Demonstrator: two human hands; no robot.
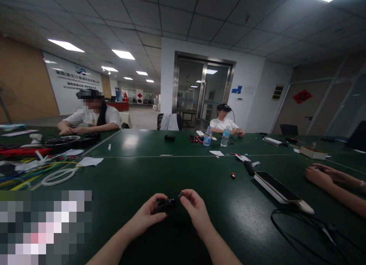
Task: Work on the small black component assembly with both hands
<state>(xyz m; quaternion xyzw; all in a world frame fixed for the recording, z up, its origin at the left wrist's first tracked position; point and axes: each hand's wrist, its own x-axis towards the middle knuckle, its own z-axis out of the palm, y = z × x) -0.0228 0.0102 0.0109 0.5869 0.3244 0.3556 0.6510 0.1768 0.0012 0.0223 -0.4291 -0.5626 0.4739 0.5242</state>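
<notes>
Above the dark green table, my left hand (151, 212) is wrapped round a small black object (167, 205) with a shiny, rounded body; its exact kind does not show. To the right of it, my right hand (194, 208) pinches a small dark piece (180, 195) between thumb and fingertips. That piece is close to the black object's right end, and I cannot tell whether the two touch. Fingers cover part of both items.
A phone-like device (276, 187) and a black cable (281, 229) lie to the right, near another person's hands (323, 176). A small red item (233, 175) is ahead. Bottles (207, 136) stand farther off. Wires (58, 176) clutter the left. Two people sit across.
</notes>
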